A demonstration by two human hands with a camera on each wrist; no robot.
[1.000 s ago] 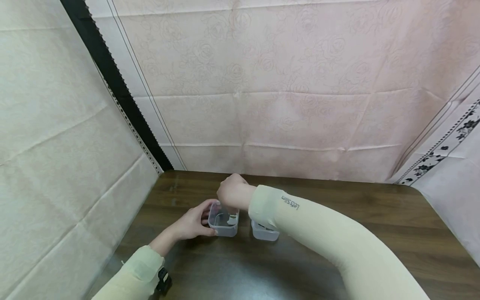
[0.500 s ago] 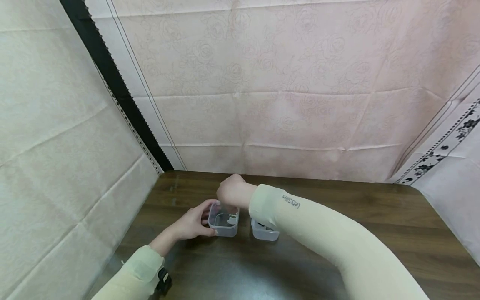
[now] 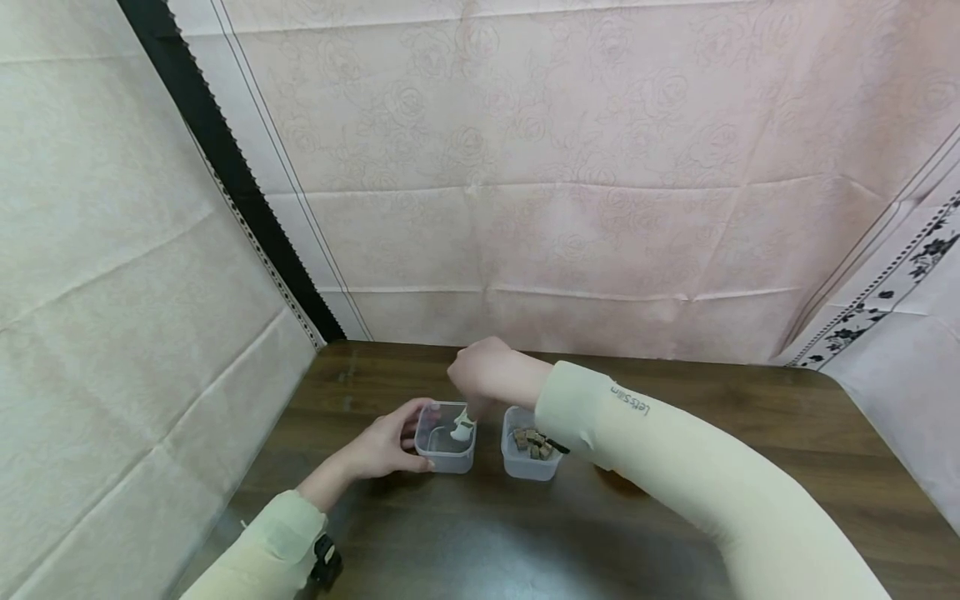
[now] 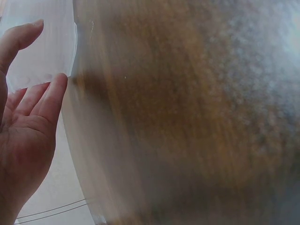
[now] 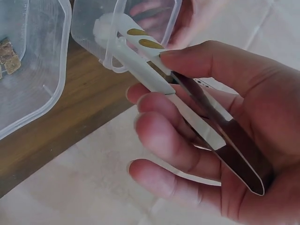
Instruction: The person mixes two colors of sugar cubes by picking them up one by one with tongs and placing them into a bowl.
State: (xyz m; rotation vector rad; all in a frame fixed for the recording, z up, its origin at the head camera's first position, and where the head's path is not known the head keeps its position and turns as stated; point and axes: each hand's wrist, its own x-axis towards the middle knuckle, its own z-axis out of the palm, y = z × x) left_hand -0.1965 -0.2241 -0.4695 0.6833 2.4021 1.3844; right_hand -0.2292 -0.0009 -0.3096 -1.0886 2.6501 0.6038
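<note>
My left hand (image 3: 390, 442) holds a clear plastic container (image 3: 448, 463) from its left side, thumb at the near corner and fingers along the far side. The left wrist view shows the thumb and fingertips (image 4: 58, 84) against the clear wall. My right hand (image 3: 483, 375) grips metal tongs (image 5: 201, 117) with white slotted ends (image 5: 140, 65). Those ends reach over the rim into this container, and a whitish mass (image 5: 105, 28) shows at their tips; I cannot tell whether it is part of the tongs.
A second clear container (image 3: 531, 472) stands just to the right, with several brown chunks (image 3: 534, 443) in it. My right forearm (image 3: 645, 433) passes over its right edge. Patterned cloth (image 3: 562, 208) hangs behind the dark wooden table (image 3: 712, 400).
My right hand has shifted to the right and slightly away from me, with the tongs. The brown chunks in the right container have come into view. My left hand has stayed put.
</note>
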